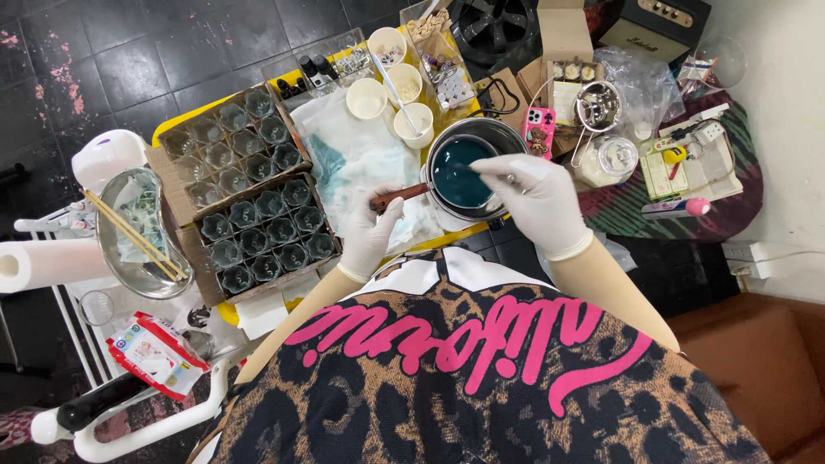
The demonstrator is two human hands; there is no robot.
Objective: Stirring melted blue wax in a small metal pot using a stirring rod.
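From the head camera, the person's left hand, in a white glove, is closed around the brown handle of a small metal pot, which sits on the yellow table just in front of the body. The right hand, also gloved, pinches a thin stirring tool whose tip dips into the dark teal liquid that fills the pot.

To the left of the pot lie two cardboard trays of small glass jars. The nearer tray holds jars that look already filled with the same teal stuff; the farther tray holds jars that look clear and empty, so by this showing about half of the pouring seems done and the farther tray remains. The liquid in the pot stands high, which suggests that a fresh batch is being mixed rather than used up.

Between trays and pot a white cloth carries teal stains. Three white cups stand behind the pot, one with a spoon in it. At the far left a metal bowl holds wooden sticks, beside a paper towel roll. To the right of the pot lie a pink phone and a glass jar of white material
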